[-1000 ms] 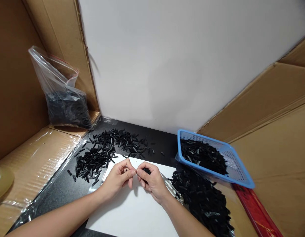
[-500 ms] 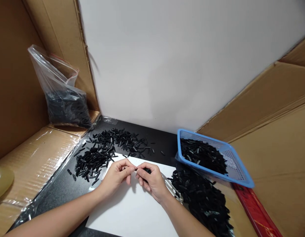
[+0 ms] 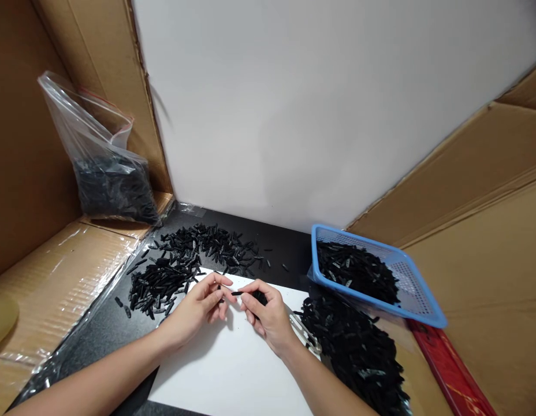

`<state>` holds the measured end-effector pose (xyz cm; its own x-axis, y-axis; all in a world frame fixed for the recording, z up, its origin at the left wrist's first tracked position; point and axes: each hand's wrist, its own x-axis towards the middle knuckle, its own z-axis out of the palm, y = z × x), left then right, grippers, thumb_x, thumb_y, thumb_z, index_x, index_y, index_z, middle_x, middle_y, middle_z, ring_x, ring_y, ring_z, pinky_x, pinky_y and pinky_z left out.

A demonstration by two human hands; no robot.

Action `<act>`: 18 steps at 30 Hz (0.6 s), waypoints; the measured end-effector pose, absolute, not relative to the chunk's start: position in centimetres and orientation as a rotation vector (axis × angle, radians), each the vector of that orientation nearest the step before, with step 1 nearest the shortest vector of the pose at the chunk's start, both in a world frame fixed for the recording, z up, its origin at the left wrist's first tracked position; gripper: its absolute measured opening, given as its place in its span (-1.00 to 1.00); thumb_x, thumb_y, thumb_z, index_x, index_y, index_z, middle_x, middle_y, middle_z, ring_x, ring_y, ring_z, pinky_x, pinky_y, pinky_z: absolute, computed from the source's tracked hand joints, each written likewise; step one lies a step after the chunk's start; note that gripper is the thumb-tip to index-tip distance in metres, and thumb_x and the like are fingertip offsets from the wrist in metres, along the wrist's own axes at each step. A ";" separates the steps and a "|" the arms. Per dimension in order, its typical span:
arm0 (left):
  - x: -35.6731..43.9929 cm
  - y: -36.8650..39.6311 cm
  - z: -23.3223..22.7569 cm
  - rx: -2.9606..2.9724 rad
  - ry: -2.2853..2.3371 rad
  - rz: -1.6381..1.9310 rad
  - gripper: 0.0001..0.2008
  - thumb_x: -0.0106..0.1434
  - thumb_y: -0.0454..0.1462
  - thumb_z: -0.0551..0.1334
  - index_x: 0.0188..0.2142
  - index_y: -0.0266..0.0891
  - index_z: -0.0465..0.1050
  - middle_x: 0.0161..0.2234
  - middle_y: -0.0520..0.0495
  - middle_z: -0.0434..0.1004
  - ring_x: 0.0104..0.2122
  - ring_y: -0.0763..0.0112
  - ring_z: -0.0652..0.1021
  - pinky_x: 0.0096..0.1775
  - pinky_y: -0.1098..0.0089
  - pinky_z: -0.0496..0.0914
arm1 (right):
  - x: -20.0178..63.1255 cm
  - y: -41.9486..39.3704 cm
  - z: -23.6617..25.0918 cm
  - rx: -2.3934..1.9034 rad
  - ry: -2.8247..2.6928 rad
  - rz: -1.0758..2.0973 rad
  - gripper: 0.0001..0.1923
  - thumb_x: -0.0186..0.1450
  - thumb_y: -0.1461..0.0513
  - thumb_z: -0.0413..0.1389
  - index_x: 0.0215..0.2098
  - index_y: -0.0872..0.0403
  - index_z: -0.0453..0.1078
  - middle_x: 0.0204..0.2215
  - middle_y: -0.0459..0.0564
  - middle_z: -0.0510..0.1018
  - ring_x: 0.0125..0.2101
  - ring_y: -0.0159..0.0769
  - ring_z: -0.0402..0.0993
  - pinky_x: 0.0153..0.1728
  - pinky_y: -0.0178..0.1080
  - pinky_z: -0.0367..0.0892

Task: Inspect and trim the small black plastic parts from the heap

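White board [image 3: 233, 375], roomy near edge; right hand [image 3: 270, 315] pinches black sliver [image 3: 237, 293].

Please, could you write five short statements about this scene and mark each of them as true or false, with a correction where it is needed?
1. The right hand holds a thin black piece. True.
2. The left hand is inside a basket. False: it is above the white sheet.
3. A blue basket with dark pieces in it is at the right of the picture. True.
4. The clear bag is full up to its top. False: its dark contents fill only the lower part.
5. A heap of black pieces lies to the right of the right hand. True.
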<state>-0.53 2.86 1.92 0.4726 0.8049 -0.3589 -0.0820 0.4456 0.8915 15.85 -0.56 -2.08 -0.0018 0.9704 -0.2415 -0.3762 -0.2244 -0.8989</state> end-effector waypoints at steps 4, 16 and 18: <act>-0.5 3.0 2.3 1.014 0.949 0.614 -0.67 0.20 -0.01 0.24 -0.37 -0.24 0.35 -0.47 0.05 0.48 -0.60 0.58 0.27 -0.52 0.50 0.05 | 15.8 -0.6 -2.2 -1.130 -0.763 1.496 -0.67 0.06 0.06 0.34 -0.40 0.11 0.41 -0.65 -0.15 0.49 -0.80 -0.59 0.12 -0.87 -0.52 -0.06; -0.5 2.7 1.0 1.275 0.916 0.598 -0.70 0.20 -0.06 0.27 -0.44 -0.23 0.33 -0.56 0.10 0.38 -0.59 0.53 0.26 -0.52 0.48 0.07 | 15.9 -0.5 -2.8 -1.104 -0.766 1.565 -0.71 0.07 0.10 0.35 -0.38 0.12 0.47 -0.66 -0.16 0.48 -0.80 -0.61 0.12 -0.87 -0.52 -0.06; -0.5 2.7 1.1 1.308 0.923 0.596 -0.72 0.20 -0.07 0.26 -0.44 -0.22 0.32 -0.58 0.12 0.35 -0.59 0.52 0.24 -0.52 0.48 0.07 | 16.0 -0.4 -2.7 -1.091 -0.750 1.560 -0.71 0.06 0.09 0.35 -0.42 0.12 0.47 -0.66 -0.15 0.48 -0.81 -0.61 0.11 -0.87 -0.53 -0.07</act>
